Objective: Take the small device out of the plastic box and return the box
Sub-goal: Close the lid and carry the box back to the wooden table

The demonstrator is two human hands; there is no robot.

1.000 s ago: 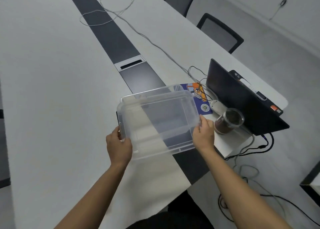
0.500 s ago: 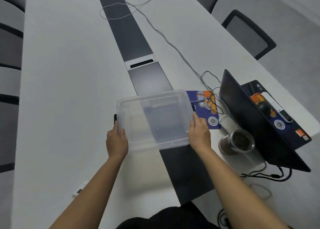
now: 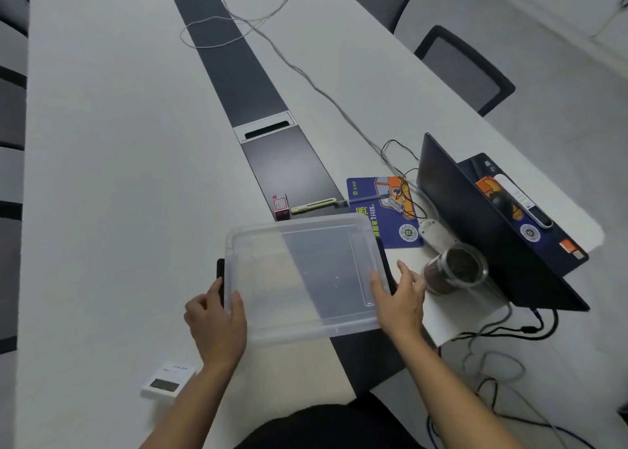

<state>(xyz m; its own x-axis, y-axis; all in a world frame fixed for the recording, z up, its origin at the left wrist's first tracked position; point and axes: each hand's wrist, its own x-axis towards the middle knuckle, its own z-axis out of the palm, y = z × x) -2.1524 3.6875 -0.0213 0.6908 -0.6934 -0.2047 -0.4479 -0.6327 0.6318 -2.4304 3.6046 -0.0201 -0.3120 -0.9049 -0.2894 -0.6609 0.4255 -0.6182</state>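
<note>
While the clear plastic box (image 3: 306,275) sits across the table's dark centre strip (image 3: 238,71), stuff crowds its right side: a jar of brown grounds (image 3: 453,267), a blue mouse pad (image 3: 384,210) and an open laptop (image 3: 492,224). Just past the far rim lie a small pink box (image 3: 280,207) and a utility knife (image 3: 314,205). A small white device (image 3: 168,380) lies on the white table (image 3: 102,176) near left, apart from the box. Left hand (image 3: 217,322) grips the left wall, thumb inside; right hand (image 3: 399,300) rests on the right rim, fingers spread loose.
</note>
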